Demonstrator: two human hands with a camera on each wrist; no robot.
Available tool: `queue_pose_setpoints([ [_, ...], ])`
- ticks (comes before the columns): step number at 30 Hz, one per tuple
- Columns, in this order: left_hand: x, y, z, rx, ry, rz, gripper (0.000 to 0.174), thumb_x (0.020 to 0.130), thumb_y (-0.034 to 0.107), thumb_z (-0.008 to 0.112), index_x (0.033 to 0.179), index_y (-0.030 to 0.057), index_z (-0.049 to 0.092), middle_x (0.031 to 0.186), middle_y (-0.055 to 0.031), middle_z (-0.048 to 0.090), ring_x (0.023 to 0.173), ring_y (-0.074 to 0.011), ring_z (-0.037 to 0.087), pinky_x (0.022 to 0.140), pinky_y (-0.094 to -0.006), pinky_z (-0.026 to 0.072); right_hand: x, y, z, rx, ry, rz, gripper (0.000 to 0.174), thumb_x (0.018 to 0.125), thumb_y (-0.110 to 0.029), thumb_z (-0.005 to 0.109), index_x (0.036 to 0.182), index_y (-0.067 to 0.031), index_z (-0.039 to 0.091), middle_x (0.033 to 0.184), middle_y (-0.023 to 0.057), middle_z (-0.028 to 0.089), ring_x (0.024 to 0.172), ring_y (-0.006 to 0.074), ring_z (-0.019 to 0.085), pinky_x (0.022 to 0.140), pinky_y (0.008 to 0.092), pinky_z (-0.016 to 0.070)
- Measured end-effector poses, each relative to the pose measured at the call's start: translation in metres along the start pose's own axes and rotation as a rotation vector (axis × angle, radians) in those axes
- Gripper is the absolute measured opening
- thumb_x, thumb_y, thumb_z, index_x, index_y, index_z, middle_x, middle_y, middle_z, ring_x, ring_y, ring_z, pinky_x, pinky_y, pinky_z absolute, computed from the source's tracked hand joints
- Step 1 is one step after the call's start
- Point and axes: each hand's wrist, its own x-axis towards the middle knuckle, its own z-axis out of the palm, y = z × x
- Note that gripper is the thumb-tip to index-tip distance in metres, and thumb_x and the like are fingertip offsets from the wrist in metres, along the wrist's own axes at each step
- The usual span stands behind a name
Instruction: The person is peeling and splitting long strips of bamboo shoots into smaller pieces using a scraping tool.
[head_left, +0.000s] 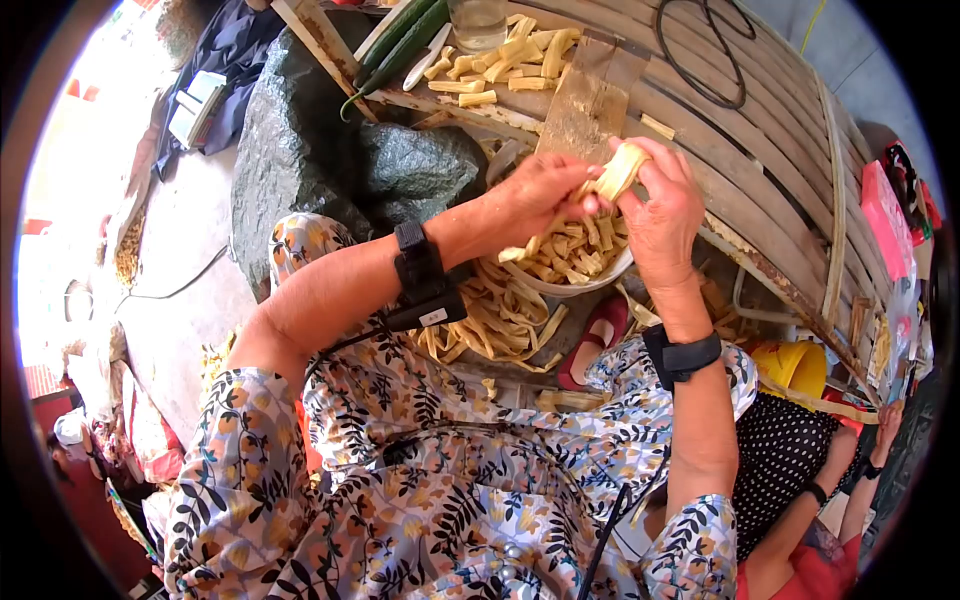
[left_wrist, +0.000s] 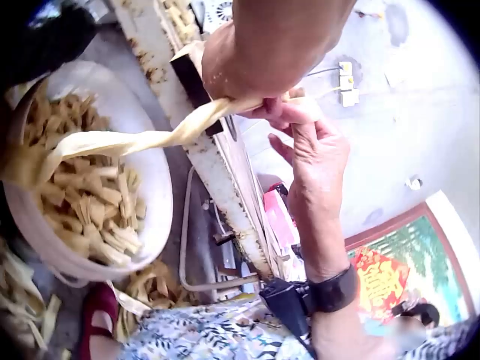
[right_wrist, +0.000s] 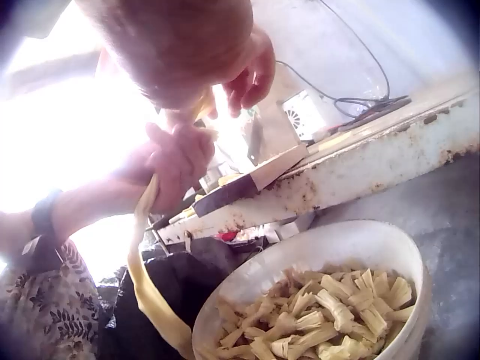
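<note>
My left hand (head_left: pixel 535 195) pinches a pale yellow fibrous strip (head_left: pixel 622 172), and my right hand (head_left: pixel 668 205) grips its folded, bunched part. In the left wrist view, a long twisted tail of the strip (left_wrist: pixel 154 141) runs out from the fingers over the bucket. Seen from the right wrist, the left hand (right_wrist: pixel 176 161) has the tail hanging down below it. Beneath both hands stands a white bucket (right_wrist: pixel 397 244) holding many short knotted yellow pieces (right_wrist: pixel 337 307). Part of the right fingers is hidden behind the forearm in the left wrist view.
A slatted table (head_left: pixel 770 200) with a rusty edge carries a wooden board (head_left: pixel 590 95), yellow pieces (head_left: pixel 515 65), cucumbers (head_left: pixel 405 45), a white-handled knife (head_left: pixel 428 58) and a glass jar (head_left: pixel 478 25). Loose strips (head_left: pixel 490 325) lie low beside the bucket. A yellow bucket (head_left: pixel 795 368) stands right.
</note>
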Motion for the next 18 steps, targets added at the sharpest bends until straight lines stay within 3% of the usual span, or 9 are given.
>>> queue_pose_setpoints([
  [1, -0.001, 0.006, 0.004, 0.039, 0.062, 0.068, 0.020, 0.088, 0.012, 0.047, 0.092, -0.0060, 0.055, 0.080, -0.0074, 0.058, 0.059, -0.0072, 0.052, 0.058, -0.0184, 0.0437, 0.002, 0.000, 0.001, -0.129, 0.089, -0.030, 0.026, 0.069, -0.013, 0.065, 0.094, -0.0075, 0.064, 0.092, 0.0036, 0.058, 0.083, 0.0235, 0.053, 0.067, 0.0295, 0.0447],
  [2, -0.003, 0.010, 0.009, 0.076, 0.125, 0.136, 0.020, 0.088, 0.011, 0.048, 0.093, -0.0064, 0.055, 0.080, -0.0074, 0.058, 0.061, -0.0079, 0.054, 0.059, -0.0189, 0.0447, 0.002, 0.003, 0.008, -0.114, 0.154, -0.016, 0.020, 0.071, -0.016, 0.066, 0.088, -0.0073, 0.065, 0.086, 0.0052, 0.061, 0.072, 0.0250, 0.054, 0.061, 0.0286, 0.0447],
  [5, -0.005, 0.013, 0.008, 0.180, 0.198, 0.276, 0.022, 0.088, 0.013, 0.050, 0.097, -0.0062, 0.054, 0.081, -0.0078, 0.059, 0.065, -0.0113, 0.059, 0.061, -0.0212, 0.0475, 0.003, 0.004, 0.009, 0.152, -0.133, 0.382, 0.017, 0.074, -0.019, 0.066, 0.086, -0.0065, 0.065, 0.072, 0.0069, 0.062, 0.059, 0.0201, 0.056, 0.055, 0.0271, 0.0436],
  [6, -0.006, 0.013, 0.007, 0.227, 0.193, 0.297, 0.022, 0.088, 0.014, 0.050, 0.097, -0.0059, 0.054, 0.081, -0.0080, 0.059, 0.064, -0.0118, 0.059, 0.060, -0.0214, 0.0476, 0.006, 0.008, 0.013, 0.374, -0.159, 0.433, 0.017, 0.078, -0.020, 0.065, 0.083, -0.0036, 0.064, 0.060, 0.0043, 0.060, 0.050, 0.0110, 0.053, 0.049, 0.0247, 0.0405],
  [9, -0.007, 0.016, 0.000, 0.452, 0.109, 0.361, 0.024, 0.088, 0.018, 0.051, 0.097, -0.0050, 0.053, 0.079, -0.0085, 0.060, 0.061, -0.0125, 0.060, 0.056, -0.0225, 0.0472, 0.011, 0.009, 0.009, 0.711, -0.325, 0.692, 0.017, 0.079, -0.018, 0.064, 0.081, -0.0014, 0.065, 0.059, -0.0009, 0.059, 0.053, 0.0044, 0.049, 0.048, 0.0229, 0.0382],
  [13, -0.016, 0.023, 0.008, 0.859, 0.123, 0.394, 0.026, 0.088, 0.021, 0.052, 0.093, -0.0041, 0.052, 0.070, -0.0075, 0.060, 0.058, -0.0118, 0.060, 0.052, -0.0242, 0.0456, 0.004, 0.020, 0.025, 0.641, -0.306, 0.575, 0.014, 0.079, -0.014, 0.063, 0.077, -0.0003, 0.064, 0.059, -0.0027, 0.058, 0.047, 0.0048, 0.044, 0.046, 0.0214, 0.0385],
  [14, -0.015, 0.019, 0.009, 0.960, 0.164, 0.395, 0.025, 0.088, 0.022, 0.051, 0.091, -0.0028, 0.052, 0.067, -0.0064, 0.059, 0.056, -0.0108, 0.059, 0.051, -0.0257, 0.0448, 0.001, 0.019, 0.023, 0.427, -0.332, 0.545, 0.010, 0.078, -0.010, 0.061, 0.080, -0.0004, 0.063, 0.068, -0.0009, 0.061, 0.055, 0.0078, 0.050, 0.053, 0.0230, 0.0422],
  [17, -0.005, 0.008, -0.004, 1.207, 0.219, 0.486, 0.025, 0.088, 0.022, 0.050, 0.093, -0.0025, 0.051, 0.065, -0.0052, 0.058, 0.055, -0.0105, 0.059, 0.049, -0.0248, 0.0441, -0.008, 0.019, 0.034, 0.140, -0.037, 0.110, 0.009, 0.077, -0.007, 0.060, 0.082, -0.0006, 0.064, 0.082, -0.0001, 0.062, 0.073, 0.0109, 0.055, 0.063, 0.0247, 0.0435],
  [18, -0.004, 0.007, -0.006, 1.098, 0.261, 0.409, 0.024, 0.088, 0.022, 0.050, 0.094, -0.0020, 0.051, 0.064, -0.0037, 0.057, 0.054, -0.0091, 0.056, 0.048, -0.0235, 0.0422, -0.005, 0.007, 0.025, 0.082, -0.066, 0.061, 0.010, 0.075, -0.004, 0.060, 0.083, 0.0011, 0.063, 0.096, 0.0016, 0.061, 0.088, 0.0133, 0.054, 0.072, 0.0254, 0.0435],
])
